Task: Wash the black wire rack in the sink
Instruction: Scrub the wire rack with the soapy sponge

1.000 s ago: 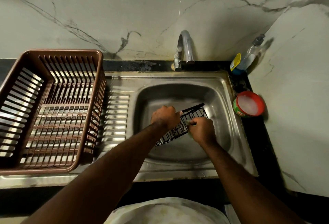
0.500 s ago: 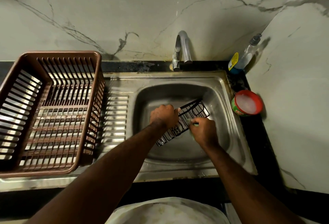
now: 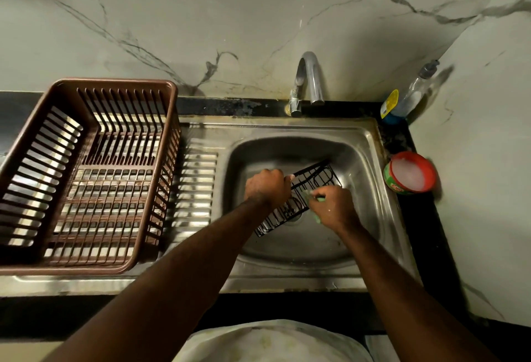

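The left hand is closed around the far edge of the black wire rack, held tilted over the sink basin and partly hidden behind both hands. The right hand pinches a green scrubber, mostly covered, against the rack. Left, a brown basket holds nothing; right, a red tub holds white paste, its lettering unreadable.

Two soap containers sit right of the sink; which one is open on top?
The round red tub beside the sink's right rim: lidless, with pale soap showing inside. The clear bottle in the back corner has a pump cap on.
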The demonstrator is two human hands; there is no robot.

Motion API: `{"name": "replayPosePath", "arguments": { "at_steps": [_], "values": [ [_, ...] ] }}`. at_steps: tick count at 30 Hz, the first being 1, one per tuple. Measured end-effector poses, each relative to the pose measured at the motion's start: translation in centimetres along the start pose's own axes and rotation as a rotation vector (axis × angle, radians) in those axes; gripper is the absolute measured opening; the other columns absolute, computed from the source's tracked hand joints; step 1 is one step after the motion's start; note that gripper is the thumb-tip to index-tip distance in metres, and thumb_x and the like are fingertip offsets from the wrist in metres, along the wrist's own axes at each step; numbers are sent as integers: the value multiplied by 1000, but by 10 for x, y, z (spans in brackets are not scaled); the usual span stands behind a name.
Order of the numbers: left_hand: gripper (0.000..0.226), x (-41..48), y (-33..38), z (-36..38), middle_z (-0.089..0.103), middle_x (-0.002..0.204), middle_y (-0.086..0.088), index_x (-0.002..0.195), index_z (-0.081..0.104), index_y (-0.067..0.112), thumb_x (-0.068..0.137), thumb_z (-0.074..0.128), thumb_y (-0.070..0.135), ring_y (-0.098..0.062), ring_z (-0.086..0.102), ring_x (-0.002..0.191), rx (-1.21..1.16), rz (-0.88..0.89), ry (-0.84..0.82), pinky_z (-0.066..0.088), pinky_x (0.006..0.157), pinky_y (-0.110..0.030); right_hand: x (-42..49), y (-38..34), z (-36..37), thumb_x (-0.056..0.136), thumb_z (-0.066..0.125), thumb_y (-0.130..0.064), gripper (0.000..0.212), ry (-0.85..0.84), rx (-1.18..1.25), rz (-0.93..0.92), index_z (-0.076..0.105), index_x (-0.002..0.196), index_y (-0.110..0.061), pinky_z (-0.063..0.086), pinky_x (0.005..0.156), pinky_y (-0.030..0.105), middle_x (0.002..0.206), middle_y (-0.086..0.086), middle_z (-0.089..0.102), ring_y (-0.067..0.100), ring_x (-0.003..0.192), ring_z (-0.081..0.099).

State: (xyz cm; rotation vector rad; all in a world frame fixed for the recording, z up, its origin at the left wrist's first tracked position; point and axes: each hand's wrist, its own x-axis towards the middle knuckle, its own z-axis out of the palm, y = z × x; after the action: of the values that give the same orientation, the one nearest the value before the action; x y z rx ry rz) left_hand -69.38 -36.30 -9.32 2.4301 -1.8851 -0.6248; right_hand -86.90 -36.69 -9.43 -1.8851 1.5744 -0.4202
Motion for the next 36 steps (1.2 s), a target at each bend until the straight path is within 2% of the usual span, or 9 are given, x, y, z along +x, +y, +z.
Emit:
{"name": "replayPosePath", "arguments": {
  "at_steps": [3,6,9,14,19,22,28,33,36],
  "values": [
    [52,2,-6,-1,68,93,-9,99,64,17,105,30,55,-26,66,83,-19,-14,3,59,81,-41,3,-1,-17,85,78,-21,24,79,106,86,77,105,-9,55,72,21,98,1,76,10,84,69],
    [52,2,-2,-4,67,93,-7,100,65,16,105,31,56,-25,66,82,-9,-2,-4,58,80,-39,16,-8,-20,86,71,-13,30,162,152,130,74,117,-13,52,73,14,110,1,73,13,95,69],
    [53,0,8,-5,67,94,-8,101,66,15,105,32,55,-26,64,84,14,27,-7,57,79,-39,22,-17,-7,85,69,-6,26,170,27,23,75,111,-6,54,83,28,109,11,72,25,98,68],
    [53,-1,11,-4,65,92,-7,100,65,16,105,31,56,-25,64,83,10,25,0,54,76,-37,24,-19,-2,83,70,-9,11,177,-119,46,77,91,-7,57,73,39,92,13,75,32,86,69],
    [47,5,4,-11,61,80,-4,82,57,21,106,32,53,-21,62,75,-43,8,31,59,78,-40,22,-14,-13,83,75,-13,2,93,-177,89,76,85,-12,56,64,30,85,7,75,21,74,68],
    [48,2,12,-12,63,83,-4,89,63,21,106,32,53,-21,62,77,-40,48,25,57,78,-40,31,-25,-17,87,72,-12,1,151,-155,35,72,87,-11,46,62,24,84,6,73,19,72,63],
    [54,5,12,-16,66,83,-3,92,67,18,105,30,55,-22,64,76,-59,28,71,57,75,-37,38,-31,-18,87,72,-14,9,185,-118,35,75,94,-9,43,66,20,90,7,75,22,83,70],
    [51,5,-4,-21,64,76,-1,86,65,20,105,32,54,-16,59,66,-62,12,93,50,67,-33,15,-21,-12,84,77,-13,10,174,-90,52,74,94,-11,52,64,24,92,8,75,20,82,70],
    [52,-1,0,-18,67,85,-5,93,68,18,105,32,54,-24,64,77,-22,74,78,54,76,-37,23,-28,-10,85,74,-13,12,196,-76,44,74,97,-12,55,69,28,92,8,74,23,87,69]
  ]
}}
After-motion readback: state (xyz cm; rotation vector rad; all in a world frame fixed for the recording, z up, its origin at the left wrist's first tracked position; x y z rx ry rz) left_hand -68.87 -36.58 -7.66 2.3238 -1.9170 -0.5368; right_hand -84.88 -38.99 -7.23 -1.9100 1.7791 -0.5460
